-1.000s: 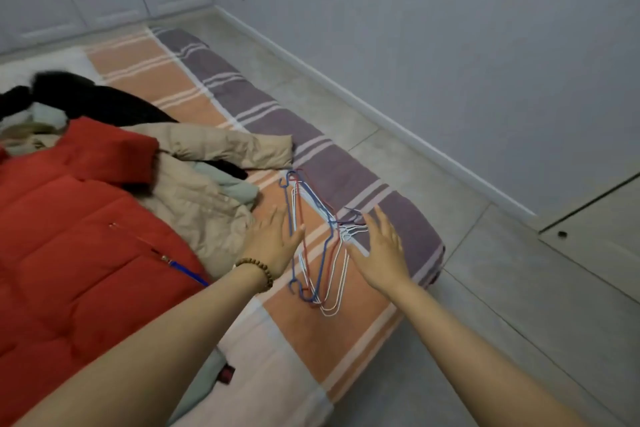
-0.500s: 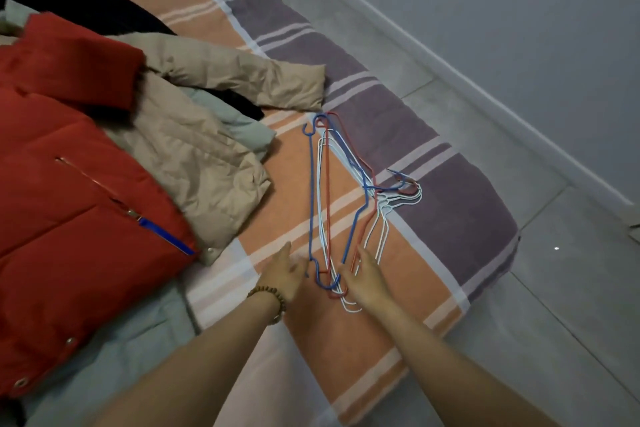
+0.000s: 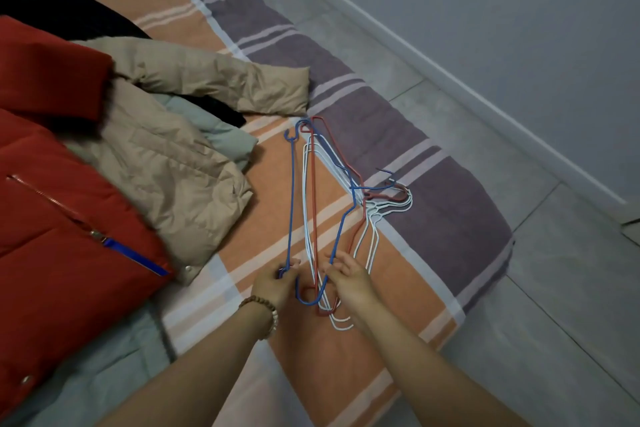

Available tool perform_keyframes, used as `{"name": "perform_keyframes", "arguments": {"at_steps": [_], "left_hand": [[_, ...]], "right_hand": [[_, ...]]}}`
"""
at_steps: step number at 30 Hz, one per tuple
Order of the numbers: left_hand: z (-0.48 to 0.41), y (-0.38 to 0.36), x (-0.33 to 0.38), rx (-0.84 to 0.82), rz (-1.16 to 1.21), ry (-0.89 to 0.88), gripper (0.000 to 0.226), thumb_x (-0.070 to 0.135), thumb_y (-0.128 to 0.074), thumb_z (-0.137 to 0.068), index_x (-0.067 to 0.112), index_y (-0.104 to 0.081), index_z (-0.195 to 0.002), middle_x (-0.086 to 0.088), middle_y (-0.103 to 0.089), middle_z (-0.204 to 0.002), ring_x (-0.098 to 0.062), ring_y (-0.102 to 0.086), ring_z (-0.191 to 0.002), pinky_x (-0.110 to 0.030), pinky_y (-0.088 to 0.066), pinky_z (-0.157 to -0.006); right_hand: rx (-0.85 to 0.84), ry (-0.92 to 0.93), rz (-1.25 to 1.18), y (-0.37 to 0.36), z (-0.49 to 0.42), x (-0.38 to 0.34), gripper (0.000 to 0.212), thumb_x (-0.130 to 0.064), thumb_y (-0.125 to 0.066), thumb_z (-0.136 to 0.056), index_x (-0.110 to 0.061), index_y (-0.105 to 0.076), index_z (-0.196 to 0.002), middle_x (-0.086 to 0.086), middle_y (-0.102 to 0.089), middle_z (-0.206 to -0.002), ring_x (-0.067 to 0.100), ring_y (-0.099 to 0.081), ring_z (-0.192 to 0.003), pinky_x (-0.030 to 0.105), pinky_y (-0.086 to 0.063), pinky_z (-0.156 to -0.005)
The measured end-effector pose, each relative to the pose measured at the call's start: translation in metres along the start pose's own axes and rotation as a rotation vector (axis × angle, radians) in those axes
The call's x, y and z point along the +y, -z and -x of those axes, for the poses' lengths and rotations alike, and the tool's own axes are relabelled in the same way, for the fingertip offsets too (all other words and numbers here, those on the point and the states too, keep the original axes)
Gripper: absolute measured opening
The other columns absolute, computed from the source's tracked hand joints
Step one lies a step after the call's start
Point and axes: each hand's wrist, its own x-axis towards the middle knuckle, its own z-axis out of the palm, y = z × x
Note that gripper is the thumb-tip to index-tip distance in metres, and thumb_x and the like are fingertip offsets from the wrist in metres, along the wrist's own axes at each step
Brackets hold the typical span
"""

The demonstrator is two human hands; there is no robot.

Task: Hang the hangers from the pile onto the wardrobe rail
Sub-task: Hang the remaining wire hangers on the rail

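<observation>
A pile of thin wire hangers (image 3: 313, 204), blue, red and white, lies flat on the striped bed cover, their hooks bunched toward the right. My left hand (image 3: 273, 284), with a bead bracelet on the wrist, pinches the near corner of a blue hanger (image 3: 292, 198). My right hand (image 3: 349, 279) has its fingers curled round the wires at the near end of the pile, where a blue and a red strand cross. The wardrobe rail is out of view.
The striped orange and purple bed cover (image 3: 433, 225) ends at a grey tiled floor (image 3: 554, 305) on the right. A red padded jacket (image 3: 59, 191), a beige jacket (image 3: 166, 156) and dark clothing lie heaped left of the hangers. A grey wall with a skirting board runs behind.
The view has dropped and closed in on the bed. Both hands came down from hovering open over the pile onto its near end and now grasp the wires.
</observation>
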Motion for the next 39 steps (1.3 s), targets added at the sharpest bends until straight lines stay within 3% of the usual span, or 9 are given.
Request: {"name": "perform_keyframes", "arguments": {"at_steps": [3, 7, 16, 19, 22, 24, 28, 31, 39], "left_hand": [[0.015, 0.006, 0.012, -0.035, 0.129, -0.038, 0.016, 0.007, -0.056, -0.090, 0.003, -0.065, -0.103, -0.004, -0.066, -0.072, -0.011, -0.063, -0.055, -0.024, -0.056, -0.057], [0.037, 0.010, 0.053, -0.160, 0.182, -0.131, 0.015, 0.004, -0.049, -0.093, 0.006, -0.060, -0.102, -0.006, -0.057, -0.072, -0.005, -0.057, -0.042, -0.018, -0.051, -0.046], [0.149, 0.024, 0.192, -0.426, 0.100, -0.380, 0.022, 0.012, -0.041, -0.098, 0.004, -0.059, -0.109, -0.001, -0.054, -0.074, 0.001, -0.051, -0.040, -0.013, -0.043, -0.043], [0.209, 0.031, 0.242, -0.538, 0.042, -0.450, 0.027, 0.019, -0.036, -0.100, 0.010, -0.061, -0.106, -0.001, -0.060, -0.083, -0.003, -0.059, -0.063, -0.014, -0.050, -0.054], [0.277, 0.041, 0.288, -0.676, -0.081, -0.545, 0.036, 0.037, -0.029, -0.100, 0.028, -0.064, -0.095, 0.004, -0.063, -0.099, -0.009, -0.059, -0.092, -0.027, -0.049, -0.081], [0.326, 0.047, 0.314, -0.797, -0.136, -0.602, 0.043, 0.045, -0.024, -0.098, 0.031, -0.065, -0.097, 0.004, -0.065, -0.111, -0.012, -0.061, -0.102, -0.028, -0.047, -0.088], [0.430, 0.053, 0.349, -0.977, -0.260, -0.786, 0.052, 0.049, -0.022, -0.096, 0.022, -0.067, -0.101, 0.007, -0.070, -0.107, -0.012, -0.067, -0.099, -0.029, -0.052, -0.090], [0.503, 0.043, 0.360, -1.132, -0.288, -0.915, 0.043, 0.041, -0.030, -0.097, 0.015, -0.064, -0.098, 0.002, -0.072, -0.104, -0.014, -0.069, -0.095, -0.032, -0.053, -0.089], [0.689, -0.010, 0.352, -1.573, -0.237, -0.986, 0.031, 0.032, -0.037, -0.096, 0.008, -0.056, -0.096, -0.009, -0.074, -0.098, -0.027, -0.071, -0.087, -0.031, -0.058, -0.080]], "right_hand": [[-0.049, 0.046, -0.105, 0.007, 0.024, -0.022, 0.022, 0.000, -0.053, -0.091, -0.005, -0.054, -0.113, 0.004, -0.062, -0.082, 0.004, -0.060, -0.064, 0.009, -0.046, -0.054], [-0.084, 0.133, -0.214, 0.022, 0.061, -0.060, 0.017, -0.002, -0.051, -0.093, -0.008, -0.050, -0.109, 0.008, -0.065, -0.082, 0.005, -0.065, -0.059, 0.016, -0.052, -0.056], [-0.088, 0.406, -0.443, 0.055, 0.190, -0.185, 0.011, -0.005, -0.050, -0.093, -0.015, -0.050, -0.099, 0.004, -0.072, -0.084, 0.014, -0.071, -0.074, 0.025, -0.057, -0.074], [-0.038, 0.575, -0.401, 0.062, 0.258, -0.235, 0.011, -0.004, -0.052, -0.091, -0.014, -0.047, -0.093, 0.006, -0.074, -0.083, 0.014, -0.071, -0.074, 0.024, -0.057, -0.070], [0.107, 0.737, -0.312, 0.075, 0.335, -0.281, 0.013, -0.003, -0.055, -0.090, -0.013, -0.047, -0.091, 0.012, -0.074, -0.084, 0.016, -0.072, -0.073, 0.020, -0.055, -0.066], [0.227, 0.825, -0.289, 0.087, 0.388, -0.305, 0.013, -0.002, -0.056, -0.089, -0.012, -0.047, -0.090, 0.016, -0.073, -0.087, 0.017, -0.072, -0.072, 0.019, -0.055, -0.066], [0.478, 0.929, -0.256, 0.116, 0.491, -0.329, 0.012, -0.008, -0.060, -0.088, -0.011, -0.049, -0.090, 0.013, -0.074, -0.088, 0.018, -0.073, -0.075, 0.018, -0.056, -0.066], [0.667, 0.999, -0.213, 0.142, 0.566, -0.333, 0.012, -0.009, -0.061, -0.088, -0.011, -0.049, -0.087, 0.009, -0.075, -0.081, 0.017, -0.073, -0.076, 0.020, -0.057, -0.070], [1.098, 1.094, -0.086, 0.197, 0.765, -0.303, 0.012, -0.016, -0.061, -0.089, -0.010, -0.050, -0.088, 0.003, -0.076, -0.084, 0.013, -0.072, -0.076, 0.020, -0.056, -0.069]]}}
